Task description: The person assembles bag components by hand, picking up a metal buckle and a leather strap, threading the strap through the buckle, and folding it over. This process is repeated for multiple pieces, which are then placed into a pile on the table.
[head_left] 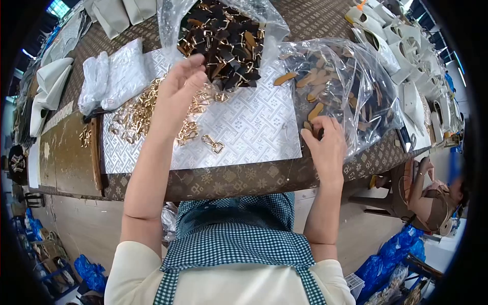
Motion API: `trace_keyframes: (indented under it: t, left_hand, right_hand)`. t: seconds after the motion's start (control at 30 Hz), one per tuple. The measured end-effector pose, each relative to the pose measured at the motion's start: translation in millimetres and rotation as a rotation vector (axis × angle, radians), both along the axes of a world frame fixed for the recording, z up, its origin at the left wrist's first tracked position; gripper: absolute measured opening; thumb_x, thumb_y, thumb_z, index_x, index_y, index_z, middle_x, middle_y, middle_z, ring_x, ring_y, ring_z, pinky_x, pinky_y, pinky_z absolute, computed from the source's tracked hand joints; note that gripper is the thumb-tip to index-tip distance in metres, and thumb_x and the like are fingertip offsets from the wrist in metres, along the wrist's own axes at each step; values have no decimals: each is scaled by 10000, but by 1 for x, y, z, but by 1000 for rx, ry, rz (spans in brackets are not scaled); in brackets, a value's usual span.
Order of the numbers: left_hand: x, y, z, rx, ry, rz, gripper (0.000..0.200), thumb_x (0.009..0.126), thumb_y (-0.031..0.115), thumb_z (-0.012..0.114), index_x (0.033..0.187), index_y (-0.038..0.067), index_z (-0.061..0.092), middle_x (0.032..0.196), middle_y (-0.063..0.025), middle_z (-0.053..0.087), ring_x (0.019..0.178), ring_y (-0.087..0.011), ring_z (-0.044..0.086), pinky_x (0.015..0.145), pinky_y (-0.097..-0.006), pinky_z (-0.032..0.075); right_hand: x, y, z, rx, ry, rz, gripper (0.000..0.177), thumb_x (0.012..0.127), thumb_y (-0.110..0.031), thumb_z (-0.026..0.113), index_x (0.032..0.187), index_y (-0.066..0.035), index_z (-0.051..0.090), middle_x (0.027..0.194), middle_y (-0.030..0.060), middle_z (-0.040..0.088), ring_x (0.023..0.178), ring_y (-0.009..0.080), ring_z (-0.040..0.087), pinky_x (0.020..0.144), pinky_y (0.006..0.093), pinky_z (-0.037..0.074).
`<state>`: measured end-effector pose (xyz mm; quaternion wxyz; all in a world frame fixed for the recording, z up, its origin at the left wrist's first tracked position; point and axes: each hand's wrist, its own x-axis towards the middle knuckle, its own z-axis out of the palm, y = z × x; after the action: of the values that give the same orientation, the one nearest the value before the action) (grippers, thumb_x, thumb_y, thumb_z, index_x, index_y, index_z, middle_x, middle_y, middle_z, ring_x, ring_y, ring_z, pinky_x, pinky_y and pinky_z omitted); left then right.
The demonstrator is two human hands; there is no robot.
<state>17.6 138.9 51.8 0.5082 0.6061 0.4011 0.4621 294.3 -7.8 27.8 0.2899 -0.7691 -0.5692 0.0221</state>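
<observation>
My left hand [184, 84] is raised over a pile of gold snap hooks [147, 109], thumb and fingers apart, holding nothing I can see. Just beyond it, an open plastic bag holds dark leather tabs fitted with gold hooks [223, 43]. At the right, my right hand [328, 140] curls its fingers at the mouth of a clear plastic bag [376, 101]. Tan and dark leather tabs [316, 110] lie around it, and one seems pinched by the fingertips, partly hidden. A single snap hook [212, 144] lies apart on the white patterned sheet [249, 127].
White plastic packets [122, 73] lie at the back left, beside a worn board [68, 152] with a few hooks. White bag-like pieces [401, 56] are stacked at the right. A pair of scissors [405, 138] rests at the right edge. Another person [432, 203] sits beyond it.
</observation>
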Motion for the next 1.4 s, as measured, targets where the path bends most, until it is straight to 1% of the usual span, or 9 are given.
trace_keyframes:
  t: [0.27, 0.4, 0.43, 0.47, 0.63, 0.73, 0.83, 1.1, 1.4]
  left_hand:
    - [-41, -63, -24, 467, 799, -336, 212, 765, 124, 730, 961, 73, 669, 1016, -79, 581, 1002, -289, 541, 894, -391, 448]
    - [-38, -60, -30, 533, 797, -286, 170, 780, 121, 722, 935, 79, 664, 975, -72, 594, 962, -275, 558, 852, -374, 459]
    - [-34, -60, -29, 399, 705, -277, 162, 793, 121, 717, 938, 76, 662, 960, -71, 604, 946, -267, 572, 831, -365, 465]
    - [-30, -61, -27, 267, 612, -272, 154, 805, 121, 712, 941, 72, 660, 944, -70, 614, 930, -260, 585, 810, -356, 470]
    - [-6, -56, -15, -6, 81, -373, 123, 848, 67, 713, 943, 24, 647, 931, -26, 676, 903, -140, 633, 819, -287, 491]
    - [4, -60, -19, 55, 120, -405, 156, 838, 48, 729, 977, 23, 663, 933, -14, 674, 905, -110, 625, 837, -267, 495]
    - [10, -66, -34, 48, 92, -434, 180, 847, 66, 730, 1008, 20, 666, 946, -16, 673, 905, -102, 624, 822, -261, 501]
    - [12, -61, -46, -166, -73, -453, 159, 883, 132, 718, 961, 9, 655, 954, -6, 633, 846, -66, 576, 726, -221, 465]
    - [13, -67, -40, -295, -20, -497, 139, 946, 147, 635, 896, 19, 609, 791, 25, 615, 729, -28, 546, 631, -194, 451]
  right_hand:
    - [7, -1, -11, -45, 81, -15, 107, 864, -88, 634, 954, -33, 648, 909, 119, 636, 827, 301, 636, 719, 398, 496]
    - [-10, 0, -4, 148, 218, -6, 101, 908, -76, 591, 966, -3, 632, 882, 154, 653, 763, 299, 634, 683, 354, 494]
    - [-17, 0, -8, 183, 445, 92, 102, 958, -66, 552, 985, 12, 613, 788, 46, 629, 671, 94, 531, 625, 244, 443]
    - [-29, 0, -10, 167, 657, 166, 97, 964, -48, 539, 1012, 3, 605, 791, 28, 638, 654, 61, 519, 608, 211, 439]
    - [-76, 2, -8, -41, 1018, 431, 135, 964, -69, 531, 1084, -32, 578, 797, 2, 624, 633, 22, 514, 541, 178, 396]
    - [-80, 3, -6, -43, 1152, 462, 172, 962, -79, 534, 1123, -31, 570, 813, 5, 627, 647, 18, 521, 539, 176, 388]
    - [-79, 2, 3, -83, 1043, 456, 203, 952, -50, 537, 1151, -16, 561, 822, 44, 633, 723, 81, 581, 679, 236, 468]
    - [-89, 2, -8, 213, 605, 523, 278, 868, -50, 663, 1138, -22, 601, 880, 69, 667, 714, 95, 619, 643, 235, 485]
    - [-90, 1, -9, 75, 549, 458, 316, 787, -156, 769, 1031, -48, 601, 864, 99, 669, 728, 204, 675, 634, 307, 527]
